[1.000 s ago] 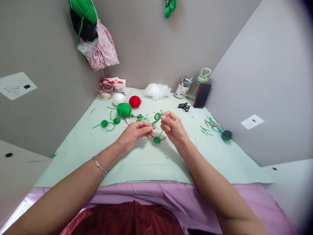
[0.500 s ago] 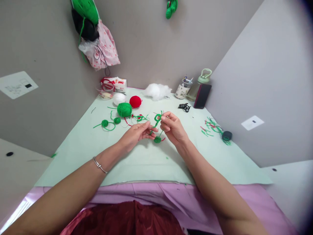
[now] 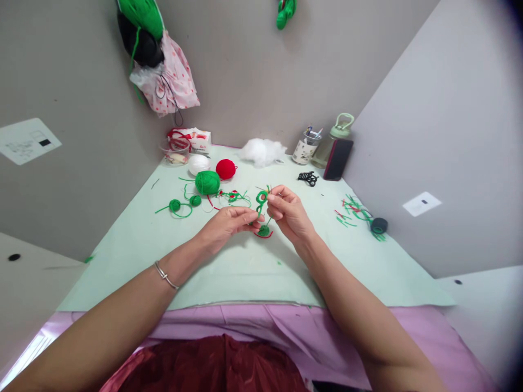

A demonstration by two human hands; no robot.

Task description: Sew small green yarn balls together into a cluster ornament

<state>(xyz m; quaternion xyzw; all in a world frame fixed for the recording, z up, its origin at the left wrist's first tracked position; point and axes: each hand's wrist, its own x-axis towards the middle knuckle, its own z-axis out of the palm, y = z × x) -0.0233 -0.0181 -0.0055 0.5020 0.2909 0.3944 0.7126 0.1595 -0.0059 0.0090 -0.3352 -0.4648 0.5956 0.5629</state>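
A small green crochet piece with loops (image 3: pixel 261 197) is stretched between my two hands above the table. My left hand (image 3: pixel 235 220) pinches its lower part between thumb and fingers. My right hand (image 3: pixel 287 209) has its fingers closed on the piece's upper loop; a thin pointed tip shows there, too small to name. Below the fingers a round green yarn piece (image 3: pixel 263 231) with a red strand hangs or lies near the tabletop; I cannot tell which. Green yarn runs from it up to my right hand.
Behind my hands are a green yarn ball (image 3: pixel 207 183), a red ball (image 3: pixel 225 169), a white ball (image 3: pixel 199 164) and white stuffing (image 3: pixel 262 152). To the right are a black hair clip (image 3: pixel 308 178), phone (image 3: pixel 338 159), bottle (image 3: pixel 327 149), pen cup (image 3: pixel 306 148), yarn scraps and black tape roll (image 3: pixel 379 226).
My left fingers have drawn closer together on the crochet piece. Its loop has tilted slightly left, and more of the red strand shows below. My right hand has barely moved.
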